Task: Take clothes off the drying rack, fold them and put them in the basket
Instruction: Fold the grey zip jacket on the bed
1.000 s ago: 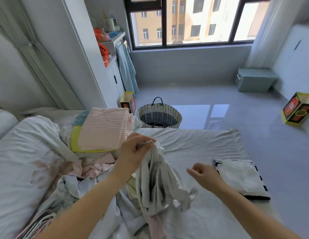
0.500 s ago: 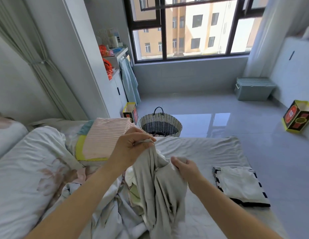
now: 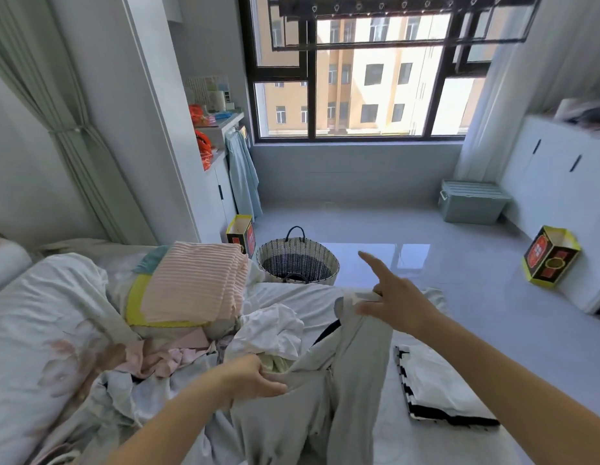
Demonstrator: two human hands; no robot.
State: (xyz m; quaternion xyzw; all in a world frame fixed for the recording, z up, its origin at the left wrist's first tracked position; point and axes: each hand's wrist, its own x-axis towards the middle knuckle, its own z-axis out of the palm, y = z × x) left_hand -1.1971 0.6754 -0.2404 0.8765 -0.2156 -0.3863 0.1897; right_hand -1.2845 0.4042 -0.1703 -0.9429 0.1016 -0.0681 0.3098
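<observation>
A bright bedroom is lying under a big window, and a bed with a white sheet (image 3: 392, 441) is carrying the laundry. A black overhead drying rack (image 3: 392, 8) is hanging bare above the panes. A round woven basket (image 3: 302, 263) is standing on the floor just beyond the bed's far edge.

The left grip (image 3: 255, 377) is pinching one end of a pale grey garment (image 3: 352, 364) beside the crumpled heap of unfolded clothes (image 3: 275, 330). The right grip (image 3: 397, 305) is pinching the other end, forefinger pointing out. A folded white piece with black trim (image 3: 439, 384) is lying near the bed's right edge.

Folding well is probably calling for pulling the cloth taut, laying it flat on bare sheet and matching the edges.

Half a second back both grips were bunched together; now they are spreading apart, stretching the garment out.
</observation>
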